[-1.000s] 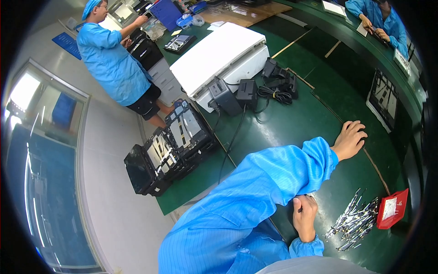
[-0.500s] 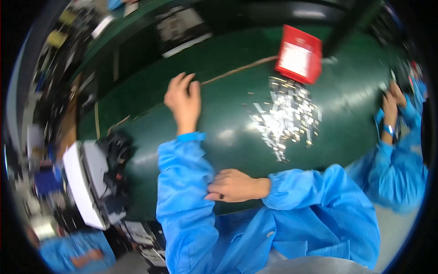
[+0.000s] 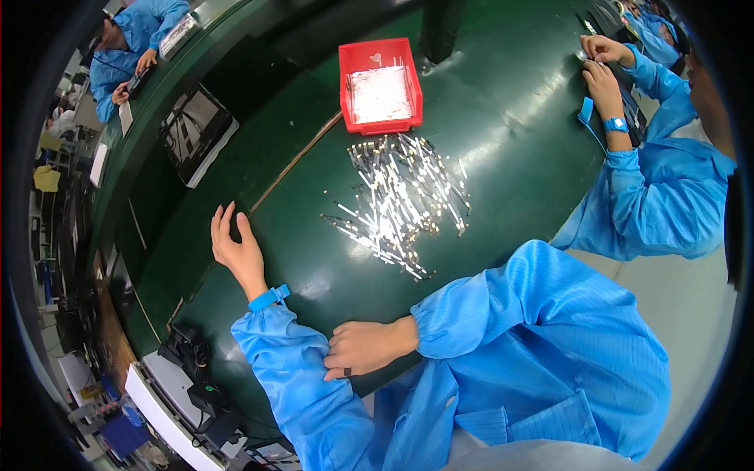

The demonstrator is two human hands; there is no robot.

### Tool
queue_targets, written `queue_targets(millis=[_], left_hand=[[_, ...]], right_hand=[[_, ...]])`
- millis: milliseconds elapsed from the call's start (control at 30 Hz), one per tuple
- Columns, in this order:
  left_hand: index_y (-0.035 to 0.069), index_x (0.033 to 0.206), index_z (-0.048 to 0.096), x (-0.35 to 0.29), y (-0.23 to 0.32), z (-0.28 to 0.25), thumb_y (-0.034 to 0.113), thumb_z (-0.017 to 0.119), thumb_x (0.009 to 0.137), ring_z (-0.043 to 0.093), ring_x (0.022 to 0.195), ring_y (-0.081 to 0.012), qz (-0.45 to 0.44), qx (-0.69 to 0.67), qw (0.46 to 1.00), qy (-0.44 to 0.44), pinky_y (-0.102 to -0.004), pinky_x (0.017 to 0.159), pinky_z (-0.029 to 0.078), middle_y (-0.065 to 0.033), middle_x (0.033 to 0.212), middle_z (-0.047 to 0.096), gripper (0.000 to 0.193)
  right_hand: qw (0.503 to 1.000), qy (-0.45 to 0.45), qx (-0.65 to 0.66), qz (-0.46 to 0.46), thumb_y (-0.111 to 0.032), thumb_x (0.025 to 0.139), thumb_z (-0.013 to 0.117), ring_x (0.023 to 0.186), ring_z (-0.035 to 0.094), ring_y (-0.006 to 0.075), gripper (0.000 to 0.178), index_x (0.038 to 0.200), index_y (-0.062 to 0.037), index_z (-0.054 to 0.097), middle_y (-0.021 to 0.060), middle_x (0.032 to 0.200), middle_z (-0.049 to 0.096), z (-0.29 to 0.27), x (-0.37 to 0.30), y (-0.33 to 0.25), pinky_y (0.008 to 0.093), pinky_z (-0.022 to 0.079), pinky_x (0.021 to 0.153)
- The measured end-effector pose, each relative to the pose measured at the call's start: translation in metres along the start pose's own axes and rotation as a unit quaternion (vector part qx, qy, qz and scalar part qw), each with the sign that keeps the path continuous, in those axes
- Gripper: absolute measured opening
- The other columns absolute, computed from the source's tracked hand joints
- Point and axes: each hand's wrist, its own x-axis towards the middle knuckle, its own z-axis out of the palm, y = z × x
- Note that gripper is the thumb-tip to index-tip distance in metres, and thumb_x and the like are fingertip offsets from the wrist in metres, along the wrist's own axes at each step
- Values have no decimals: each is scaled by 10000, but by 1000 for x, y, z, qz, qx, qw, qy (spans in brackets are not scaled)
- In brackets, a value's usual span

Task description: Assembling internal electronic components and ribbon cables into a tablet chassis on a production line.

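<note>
My left hand (image 3: 239,247) is open over the green tabletop (image 3: 510,188), fingers spread and holding nothing. A blue band circles that wrist. My right hand (image 3: 365,348), wearing a dark ring, is closed at the blue left sleeve (image 3: 294,353), its fingers bent against the cloth of my forearm. To the right of my left hand lies a loose pile of thin, shiny white strips (image 3: 404,200) with small gold and dark ends. Just beyond the pile stands a red plastic bin (image 3: 381,124) holding more white pieces. Neither hand touches the strips or the bin.
A co-worker in blue (image 3: 660,173) sits at the right, both hands over the table. Another person (image 3: 126,55) works at the far left. A dark tray-like object (image 3: 196,133) lies beyond my left hand. A white device (image 3: 177,412) with dark cables borders the near left.
The view has swung, so the bin, the pile and my hands appear farther left in it. My left hand stays open and my right hand stays at the left sleeve.
</note>
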Motion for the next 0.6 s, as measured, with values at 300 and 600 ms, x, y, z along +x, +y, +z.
queue_targets(millis=[300,600], left_hand=[[132,1119,639,3,-5,2,255,558,890,467,1200,-260,5,0,1000,0,-401,1023,286,-80,1274,535,273],[137,1135,630,1,-3,-1,258,558,890,447,1220,-253,-7,5,1000,-6,-406,1038,258,-71,1290,522,282]], right_hand=[[1000,5,8,-13,-303,907,507,597,551,346,380,647,-27,528,154,563,533,0,0,4,416,425,621],[1000,4,11,-14,-306,903,511,597,553,349,385,642,-24,529,157,564,536,4,-1,5,418,423,616]])
